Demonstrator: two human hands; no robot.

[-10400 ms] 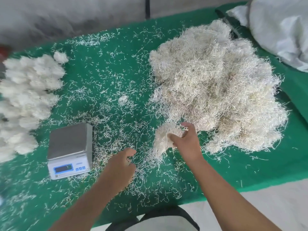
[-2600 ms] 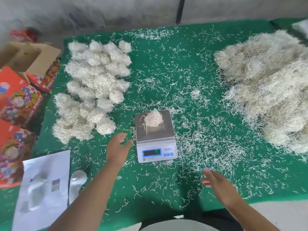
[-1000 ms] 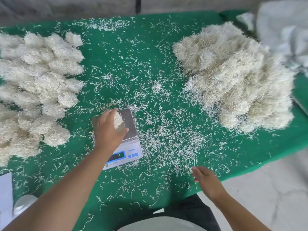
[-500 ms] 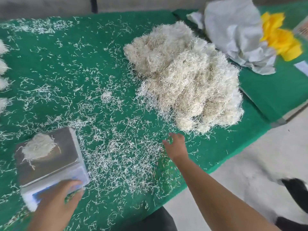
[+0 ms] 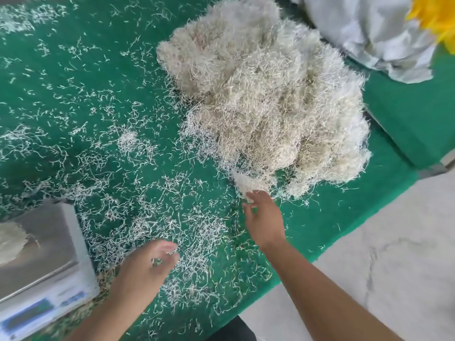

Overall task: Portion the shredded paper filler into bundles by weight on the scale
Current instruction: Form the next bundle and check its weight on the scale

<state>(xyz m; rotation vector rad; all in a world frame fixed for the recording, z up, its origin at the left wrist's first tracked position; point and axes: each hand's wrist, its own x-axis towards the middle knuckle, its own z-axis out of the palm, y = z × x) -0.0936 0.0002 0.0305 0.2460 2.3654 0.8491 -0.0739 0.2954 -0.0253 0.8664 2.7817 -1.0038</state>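
Observation:
A big heap of off-white shredded paper filler (image 5: 266, 94) lies on the green table (image 5: 73, 82) at the right. My right hand (image 5: 263, 217) reaches toward its near edge, fingertips touching a small tuft (image 5: 248, 179) there, fingers fairly straight. My left hand (image 5: 145, 269) hovers over loose shreds near the front, fingers loosely bent, with a few strands caught between the fingertips. The scale (image 5: 41, 267) sits at the lower left with a small bundle (image 5: 11, 242) on its steel pan. Its display is blurred.
Loose shreds are scattered over most of the green cloth. A grey-white sack (image 5: 369, 30) and something yellow (image 5: 435, 18) lie beyond the heap at the top right. The table's front edge runs diagonally, with pale floor (image 5: 381, 267) to the right.
My left hand has left the scale's front and moved right over the loose shreds. My right hand has advanced to the near edge of the heap. The view has swung closer to the heap.

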